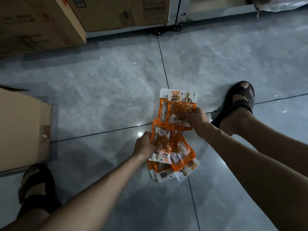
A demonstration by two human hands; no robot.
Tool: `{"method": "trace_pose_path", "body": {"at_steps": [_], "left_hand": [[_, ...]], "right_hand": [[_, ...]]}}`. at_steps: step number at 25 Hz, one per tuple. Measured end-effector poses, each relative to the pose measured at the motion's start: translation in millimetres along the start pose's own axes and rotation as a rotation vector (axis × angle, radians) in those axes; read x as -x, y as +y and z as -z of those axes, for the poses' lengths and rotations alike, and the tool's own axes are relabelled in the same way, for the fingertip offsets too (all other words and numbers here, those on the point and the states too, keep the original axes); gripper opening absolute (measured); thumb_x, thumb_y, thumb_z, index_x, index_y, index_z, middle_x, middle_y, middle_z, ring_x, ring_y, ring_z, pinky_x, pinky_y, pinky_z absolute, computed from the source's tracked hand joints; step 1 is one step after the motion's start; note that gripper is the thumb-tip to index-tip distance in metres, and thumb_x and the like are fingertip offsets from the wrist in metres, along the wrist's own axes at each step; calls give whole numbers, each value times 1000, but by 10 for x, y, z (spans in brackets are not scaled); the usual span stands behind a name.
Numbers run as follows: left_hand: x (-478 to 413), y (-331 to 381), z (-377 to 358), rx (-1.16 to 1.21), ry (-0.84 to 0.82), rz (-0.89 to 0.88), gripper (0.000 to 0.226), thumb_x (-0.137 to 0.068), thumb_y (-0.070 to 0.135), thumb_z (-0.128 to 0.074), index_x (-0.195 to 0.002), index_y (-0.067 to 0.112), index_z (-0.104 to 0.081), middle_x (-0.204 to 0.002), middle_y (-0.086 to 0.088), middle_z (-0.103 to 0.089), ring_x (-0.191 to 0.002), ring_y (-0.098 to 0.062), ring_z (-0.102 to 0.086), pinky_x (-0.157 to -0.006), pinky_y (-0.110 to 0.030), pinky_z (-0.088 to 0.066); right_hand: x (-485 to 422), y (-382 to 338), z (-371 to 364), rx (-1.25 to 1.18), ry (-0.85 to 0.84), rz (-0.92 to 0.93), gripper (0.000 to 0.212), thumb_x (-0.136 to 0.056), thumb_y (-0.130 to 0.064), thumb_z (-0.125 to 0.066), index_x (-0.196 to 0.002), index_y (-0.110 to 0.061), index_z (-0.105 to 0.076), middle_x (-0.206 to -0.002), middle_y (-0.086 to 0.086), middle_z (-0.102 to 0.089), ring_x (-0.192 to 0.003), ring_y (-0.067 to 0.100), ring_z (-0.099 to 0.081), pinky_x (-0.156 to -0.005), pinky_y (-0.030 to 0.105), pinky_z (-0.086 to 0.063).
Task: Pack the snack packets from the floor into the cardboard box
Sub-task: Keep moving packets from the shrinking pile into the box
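Packets (173,139) lie in an overlapping pile on the floor (100,97), long axis running away from the person — right hand (196,120) closed on the far packet, left hand (145,144) closed on a nearer one — cardboard box (21,130) well off left, nearer the left hand.

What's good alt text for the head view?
Both bare hands grip orange snack packets on a grey tiled floor: left hand on the near pile, right hand on the far ones. A cardboard box sits at left.
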State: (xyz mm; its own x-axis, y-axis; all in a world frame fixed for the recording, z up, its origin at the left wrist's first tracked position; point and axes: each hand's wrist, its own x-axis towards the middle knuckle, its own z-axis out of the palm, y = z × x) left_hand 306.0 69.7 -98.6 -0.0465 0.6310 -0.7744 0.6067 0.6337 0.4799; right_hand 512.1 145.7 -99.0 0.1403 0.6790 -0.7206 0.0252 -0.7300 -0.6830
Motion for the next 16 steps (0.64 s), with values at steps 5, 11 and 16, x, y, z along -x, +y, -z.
{"method": "trace_pose_path", "body": {"at_steps": [5,11,16], "left_hand": [[119,-108,620,331,21,49,41,-76,-3,-75,-113,6,-59,-105,-13,-70,-94,-27,-66,-89,-50,-54],[565,-259,1386,686,-13,-2,39,-81,-12,-65,-118,4,-64,-102,-13,-73,-70,-14,-75,-59,-23,-59],[989,-422,2167,837,32,-17,33,-87,-7,-60,-117,5,-64,-116,-21,-71,-103,-36,-69,-98,-50,-52]], "right_hand": [[246,-214,43,-161,-56,-6,19,-74,4,-74,-89,-7,-70,-85,10,-74,-67,24,-72,-65,35,-62],[730,-666,-193,-220,-279,-20,31,-75,5,-72,-105,-2,-65,-90,14,-74,-71,26,-74,-60,35,-61],[1219,-1092,-786,-43,-531,47,39,-72,-5,-78,-109,-3,-67,-105,18,-73,-93,35,-71,-82,45,-59]]}}
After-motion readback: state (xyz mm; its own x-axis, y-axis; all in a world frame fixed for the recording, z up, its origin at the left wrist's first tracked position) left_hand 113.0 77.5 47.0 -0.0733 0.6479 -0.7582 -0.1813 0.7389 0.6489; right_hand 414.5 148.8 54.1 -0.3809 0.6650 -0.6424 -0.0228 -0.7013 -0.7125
